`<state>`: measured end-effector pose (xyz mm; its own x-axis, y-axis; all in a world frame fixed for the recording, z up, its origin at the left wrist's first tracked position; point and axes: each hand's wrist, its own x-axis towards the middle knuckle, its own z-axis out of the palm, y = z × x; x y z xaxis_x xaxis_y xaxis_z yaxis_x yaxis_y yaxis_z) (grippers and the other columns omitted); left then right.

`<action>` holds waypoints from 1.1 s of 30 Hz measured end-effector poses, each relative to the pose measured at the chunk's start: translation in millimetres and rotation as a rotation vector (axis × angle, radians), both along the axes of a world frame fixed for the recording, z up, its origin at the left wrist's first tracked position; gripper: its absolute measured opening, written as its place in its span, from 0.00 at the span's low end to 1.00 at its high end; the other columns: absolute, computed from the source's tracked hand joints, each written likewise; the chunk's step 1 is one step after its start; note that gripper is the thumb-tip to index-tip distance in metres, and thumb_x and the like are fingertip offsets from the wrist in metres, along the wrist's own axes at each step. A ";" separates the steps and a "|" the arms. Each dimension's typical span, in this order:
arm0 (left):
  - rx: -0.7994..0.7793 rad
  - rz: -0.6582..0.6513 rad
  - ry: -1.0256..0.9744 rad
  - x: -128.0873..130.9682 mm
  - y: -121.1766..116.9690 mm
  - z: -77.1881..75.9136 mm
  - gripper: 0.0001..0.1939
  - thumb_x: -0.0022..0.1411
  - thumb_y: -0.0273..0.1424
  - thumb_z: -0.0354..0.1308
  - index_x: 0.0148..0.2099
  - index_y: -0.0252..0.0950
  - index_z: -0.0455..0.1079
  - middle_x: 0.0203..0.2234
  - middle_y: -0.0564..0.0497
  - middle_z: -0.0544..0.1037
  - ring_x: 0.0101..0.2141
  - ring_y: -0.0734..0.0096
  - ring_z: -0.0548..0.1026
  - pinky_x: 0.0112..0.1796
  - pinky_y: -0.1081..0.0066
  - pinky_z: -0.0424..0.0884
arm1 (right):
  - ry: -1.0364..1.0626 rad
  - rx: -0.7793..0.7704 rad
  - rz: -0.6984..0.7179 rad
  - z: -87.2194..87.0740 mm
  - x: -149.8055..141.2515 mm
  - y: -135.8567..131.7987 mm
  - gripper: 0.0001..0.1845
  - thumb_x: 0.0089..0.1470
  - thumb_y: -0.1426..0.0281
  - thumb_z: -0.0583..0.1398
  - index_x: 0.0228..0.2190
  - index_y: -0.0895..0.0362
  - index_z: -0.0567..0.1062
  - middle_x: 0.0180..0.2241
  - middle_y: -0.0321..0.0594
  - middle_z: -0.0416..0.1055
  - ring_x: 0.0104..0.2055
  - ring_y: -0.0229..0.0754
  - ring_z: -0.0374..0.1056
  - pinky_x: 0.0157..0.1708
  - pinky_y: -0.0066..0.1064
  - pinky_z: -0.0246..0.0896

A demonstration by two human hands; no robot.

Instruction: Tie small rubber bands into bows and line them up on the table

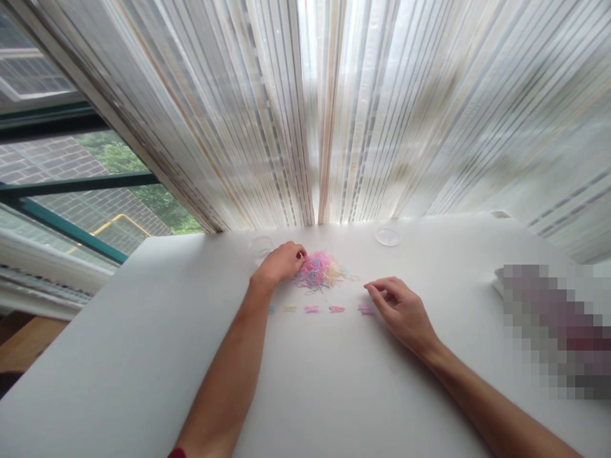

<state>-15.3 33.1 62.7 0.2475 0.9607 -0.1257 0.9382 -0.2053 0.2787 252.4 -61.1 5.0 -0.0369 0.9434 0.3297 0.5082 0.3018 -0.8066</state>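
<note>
A loose heap of thin pastel strands (319, 270), pink, blue, yellow and lilac, lies on the white table (305, 381). At its left edge my left hand (283, 259) touches it with curled fingers; what is between them is hidden. My right hand (397, 306) hovers right of the heap, thumb and forefinger pinched together, any strand between them too small to see. In front of the heap runs a row of small sorted bunches: a teal one (272, 310) partly behind my left forearm, a yellow one (289, 308), two pink bunches (312, 309) and a lilac bunch (365, 309) beside my right fingers.
A clear round dish or lid (387, 237) lies at the back edge, and another clear round piece (260, 243) sits behind my left hand. A blurred-out object (554, 324) is on the right. Striped sheer curtains (267, 114) hang behind the table, with an open window at left.
</note>
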 end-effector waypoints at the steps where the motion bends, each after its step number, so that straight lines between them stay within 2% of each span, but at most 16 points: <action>1: 0.002 -0.001 -0.008 -1.2 0.2 0.8 0.12 0.65 0.29 0.56 0.47 0.37 0.78 0.45 0.45 0.80 0.45 0.60 0.78 0.47 0.68 0.72 | 0.000 -0.002 -0.001 0.1 0.0 -0.1 0.13 0.62 0.58 0.59 0.33 0.52 0.79 0.36 0.42 0.77 0.38 0.46 0.70 0.35 0.37 0.65; 10: 0.007 0.002 -0.095 -12.3 -5.2 16.2 0.12 0.66 0.32 0.55 0.46 0.38 0.78 0.43 0.49 0.82 0.39 0.65 0.79 0.44 0.71 0.72 | -0.007 -0.012 0.000 0.9 0.4 -1.1 0.14 0.62 0.57 0.59 0.33 0.52 0.79 0.36 0.41 0.77 0.36 0.46 0.70 0.35 0.37 0.64; 20: -0.084 -0.025 -0.070 -9.7 -10.8 25.3 0.13 0.62 0.36 0.59 0.46 0.38 0.77 0.43 0.49 0.82 0.40 0.64 0.79 0.42 0.72 0.72 | 0.007 -0.014 0.001 2.3 0.5 -1.5 0.16 0.62 0.56 0.59 0.33 0.53 0.79 0.35 0.42 0.77 0.35 0.45 0.70 0.33 0.36 0.64; 27: -0.140 -0.071 -0.030 -1.1 -17.0 31.6 0.13 0.55 0.34 0.65 0.45 0.39 0.77 0.42 0.50 0.82 0.41 0.64 0.79 0.39 0.74 0.72 | -0.007 -0.016 0.002 3.6 0.5 -2.5 0.19 0.62 0.52 0.58 0.33 0.53 0.79 0.36 0.43 0.77 0.35 0.46 0.71 0.34 0.37 0.66; 33: -0.153 -0.061 -0.029 9.7 -16.2 27.1 0.09 0.57 0.27 0.63 0.41 0.38 0.79 0.39 0.51 0.83 0.39 0.66 0.80 0.36 0.75 0.71 | -0.005 -0.015 0.007 3.5 0.4 -2.7 0.19 0.62 0.53 0.58 0.33 0.53 0.79 0.36 0.43 0.77 0.35 0.46 0.70 0.34 0.37 0.65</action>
